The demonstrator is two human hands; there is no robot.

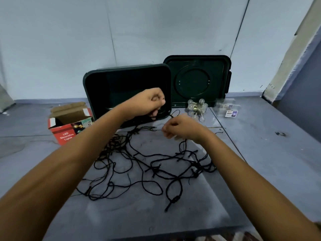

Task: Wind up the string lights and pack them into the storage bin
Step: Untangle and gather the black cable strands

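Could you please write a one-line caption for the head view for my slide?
Left hand and right hand hold tangled black string lights before the open green storage bin.

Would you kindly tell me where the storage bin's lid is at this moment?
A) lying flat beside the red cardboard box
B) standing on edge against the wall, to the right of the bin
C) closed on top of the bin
B: the lid stands upright on its edge just right of the open storage bin, its inner side facing the camera.
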